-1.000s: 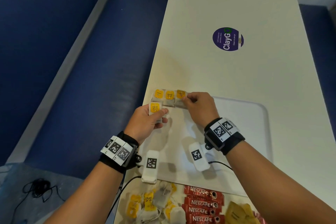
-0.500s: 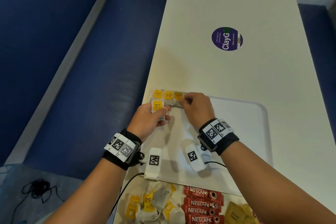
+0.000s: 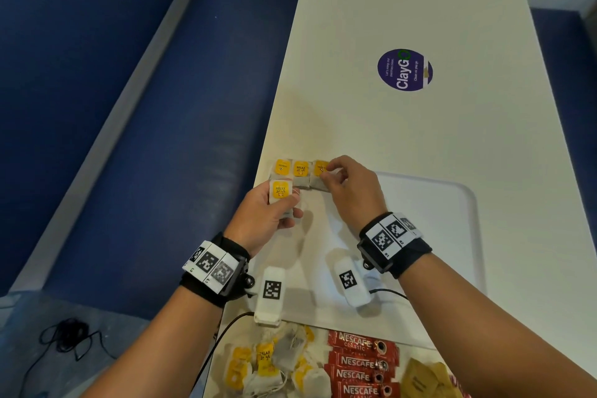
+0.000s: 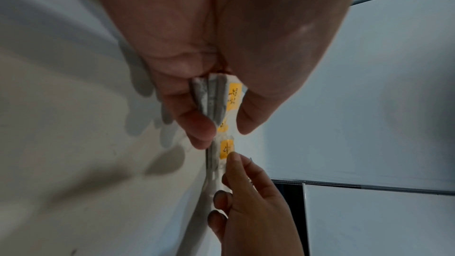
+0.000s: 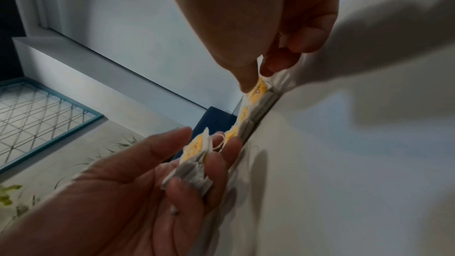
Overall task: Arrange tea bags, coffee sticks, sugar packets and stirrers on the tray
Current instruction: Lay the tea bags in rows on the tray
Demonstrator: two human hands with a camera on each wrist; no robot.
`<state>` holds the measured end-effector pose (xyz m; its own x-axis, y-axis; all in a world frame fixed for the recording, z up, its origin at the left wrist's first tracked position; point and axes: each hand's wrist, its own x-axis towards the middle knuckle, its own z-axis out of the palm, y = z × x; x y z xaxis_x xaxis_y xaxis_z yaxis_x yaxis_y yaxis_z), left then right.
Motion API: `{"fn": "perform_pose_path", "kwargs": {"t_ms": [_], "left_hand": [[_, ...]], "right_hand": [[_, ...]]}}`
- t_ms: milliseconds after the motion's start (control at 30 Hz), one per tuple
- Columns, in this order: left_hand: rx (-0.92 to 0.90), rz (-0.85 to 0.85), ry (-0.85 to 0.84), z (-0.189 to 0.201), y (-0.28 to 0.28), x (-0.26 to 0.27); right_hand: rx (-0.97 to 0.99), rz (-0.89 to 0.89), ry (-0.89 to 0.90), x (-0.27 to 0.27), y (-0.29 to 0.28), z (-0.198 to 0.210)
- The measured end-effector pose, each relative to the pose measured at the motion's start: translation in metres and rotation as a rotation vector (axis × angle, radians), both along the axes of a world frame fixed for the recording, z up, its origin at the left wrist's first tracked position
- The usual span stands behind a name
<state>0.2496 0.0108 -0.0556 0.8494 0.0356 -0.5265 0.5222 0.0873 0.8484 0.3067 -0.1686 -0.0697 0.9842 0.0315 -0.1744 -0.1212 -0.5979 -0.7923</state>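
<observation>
Both hands (image 3: 310, 200) pinching (thumbs against fingertips).

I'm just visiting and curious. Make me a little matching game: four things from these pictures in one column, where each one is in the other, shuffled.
Things:
1. left hand
2. right hand
3. coffee sticks
4. purple sticker

Places:
A. far along the table
B. holding a small stack of tea bags
C. near table edge, right of the loose tea bags
D. fingertips on the row's right tea bag

Pairs: 1-B, 2-D, 3-C, 4-A
</observation>
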Motion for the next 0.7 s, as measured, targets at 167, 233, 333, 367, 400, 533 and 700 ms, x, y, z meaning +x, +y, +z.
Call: {"fn": "perform_pose_path", "kwargs": {"t_ms": [167,233,333,367,400,533,700], "left_hand": [[0.001,0.04,0.029,0.001,0.005,-0.004],[-0.02,0.059,0.036,0.002,0.005,-0.003],[-0.052,0.067,0.044,0.003,0.003,-0.001],[-0.057,0.068,0.046,0.003,0.003,0.0],[-0.06,0.068,0.046,0.003,0.002,0.002],[-0.064,0.068,0.045,0.003,0.001,0.004],[-0.062,0.045,0.044,0.004,0.004,-0.001]], "right_hand": [[-0.089,0.14,-0.029,-0.012,-0.005,0.004],[-0.14,0.181,-0.024,-0.014,-0.003,0.003],[-0.177,0.203,-0.015,-0.011,0.002,-0.002],[-0.182,0.202,-0.012,-0.009,0.003,-0.003],[-0.186,0.199,-0.008,-0.007,0.003,-0.003],[-0.206,0.215,-0.002,-0.002,0.003,-0.004],[-0.161,0.203,0.001,-0.005,0.003,0.001]]}}
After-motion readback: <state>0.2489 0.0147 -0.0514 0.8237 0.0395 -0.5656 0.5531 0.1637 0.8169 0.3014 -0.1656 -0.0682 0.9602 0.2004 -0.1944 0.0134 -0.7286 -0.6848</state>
